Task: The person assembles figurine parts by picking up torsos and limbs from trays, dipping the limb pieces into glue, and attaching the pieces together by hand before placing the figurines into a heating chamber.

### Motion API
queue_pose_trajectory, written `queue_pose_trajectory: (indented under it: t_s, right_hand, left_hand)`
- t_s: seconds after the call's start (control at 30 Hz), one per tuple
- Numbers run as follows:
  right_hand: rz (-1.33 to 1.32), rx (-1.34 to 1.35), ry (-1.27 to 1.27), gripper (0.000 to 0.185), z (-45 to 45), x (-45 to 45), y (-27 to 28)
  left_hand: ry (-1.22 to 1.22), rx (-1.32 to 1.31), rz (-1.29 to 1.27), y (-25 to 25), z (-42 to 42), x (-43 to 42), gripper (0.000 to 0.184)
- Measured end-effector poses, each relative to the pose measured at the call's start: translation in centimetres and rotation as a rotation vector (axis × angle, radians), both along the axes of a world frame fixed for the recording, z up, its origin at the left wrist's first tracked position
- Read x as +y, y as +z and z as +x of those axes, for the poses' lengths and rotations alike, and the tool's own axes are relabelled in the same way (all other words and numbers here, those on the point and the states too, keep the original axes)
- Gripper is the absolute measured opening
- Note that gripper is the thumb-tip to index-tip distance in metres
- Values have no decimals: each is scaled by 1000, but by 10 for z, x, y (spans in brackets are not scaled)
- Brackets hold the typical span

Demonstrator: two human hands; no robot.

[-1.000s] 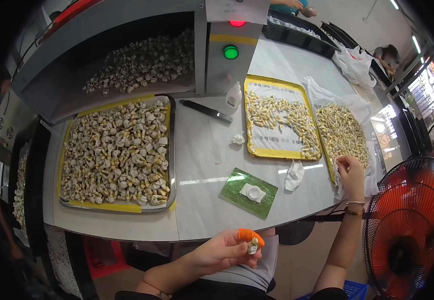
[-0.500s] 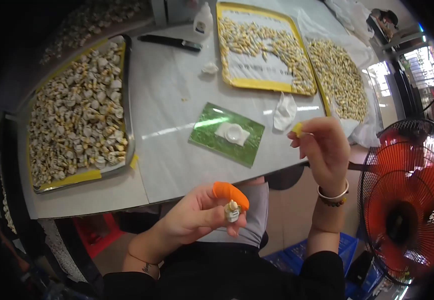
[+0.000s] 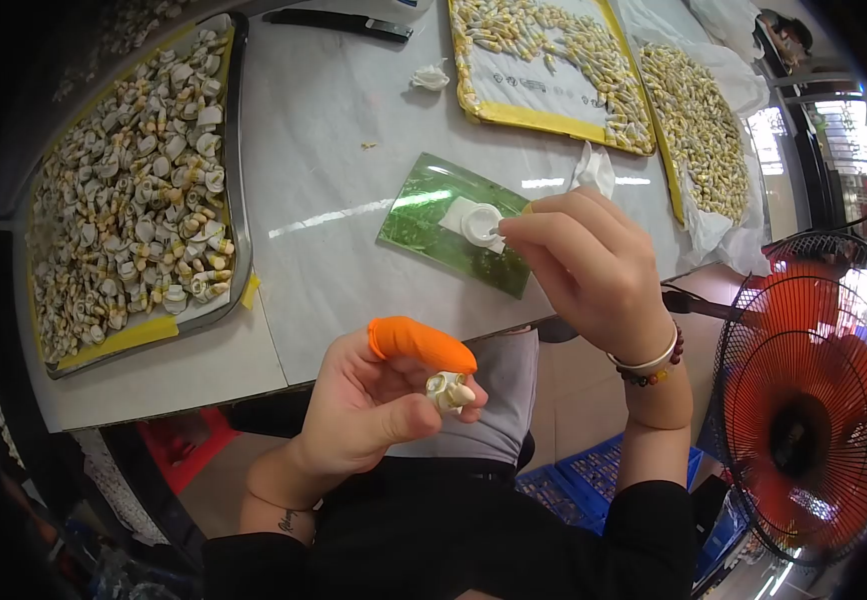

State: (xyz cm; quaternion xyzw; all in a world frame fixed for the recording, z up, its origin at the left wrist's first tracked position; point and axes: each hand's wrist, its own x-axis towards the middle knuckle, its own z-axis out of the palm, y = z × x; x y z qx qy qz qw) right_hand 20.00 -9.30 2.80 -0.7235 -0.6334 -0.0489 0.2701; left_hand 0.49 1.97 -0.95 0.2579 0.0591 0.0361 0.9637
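The left hand [image 3: 364, 410] pinches a white part [image 3: 447, 392] above the lap while the right hand [image 3: 599, 265], gripping a yellow piece [image 3: 528, 209] at the cup [image 3: 481, 225], seems mid-dip, next needing a steady lift.

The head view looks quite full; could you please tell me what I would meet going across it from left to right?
Heaped tray of white-and-yellow pieces → left hand → small white dish → right hand → orange fan.
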Motion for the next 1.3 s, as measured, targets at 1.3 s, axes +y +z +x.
queue_pose_trajectory:
  t_s: [1.3]
  right_hand:
    - [434, 376, 256, 14, -60, -15, 7]
  left_hand:
    - [369, 104, 936, 24, 0, -4, 44]
